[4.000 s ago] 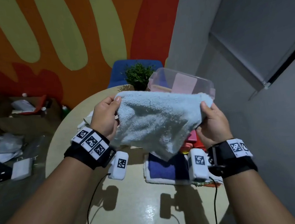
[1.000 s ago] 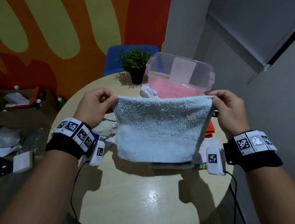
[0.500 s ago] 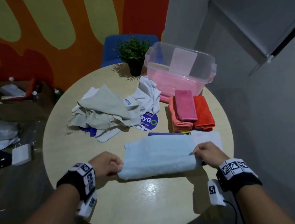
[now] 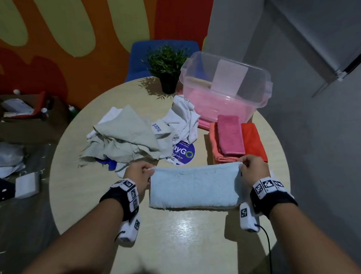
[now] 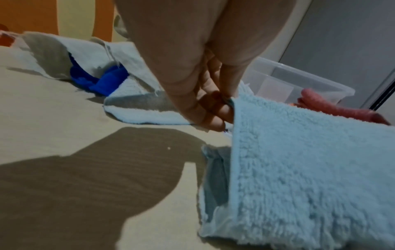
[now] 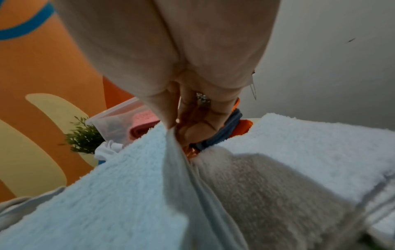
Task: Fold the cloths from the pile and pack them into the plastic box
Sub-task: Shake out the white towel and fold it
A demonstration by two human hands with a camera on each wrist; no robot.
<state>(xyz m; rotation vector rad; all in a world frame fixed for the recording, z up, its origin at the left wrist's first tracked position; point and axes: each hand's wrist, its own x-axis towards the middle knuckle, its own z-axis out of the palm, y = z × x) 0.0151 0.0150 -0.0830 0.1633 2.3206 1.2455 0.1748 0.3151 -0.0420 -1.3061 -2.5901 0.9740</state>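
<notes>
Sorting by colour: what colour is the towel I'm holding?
Light blue towel, clearest in the head view.

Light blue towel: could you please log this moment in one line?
left hand: pinches towel corner | right hand: pinches other corner | light blue towel: on table | plastic box: open

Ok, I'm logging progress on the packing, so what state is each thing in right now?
Light blue towel: folded over, far corners pinched by left hand and right hand.
Plastic box: open, pink cloth inside.
Cloth pile: crumpled, unfolded.
Pink and orange cloths: folded, stacked beside the box.
</notes>
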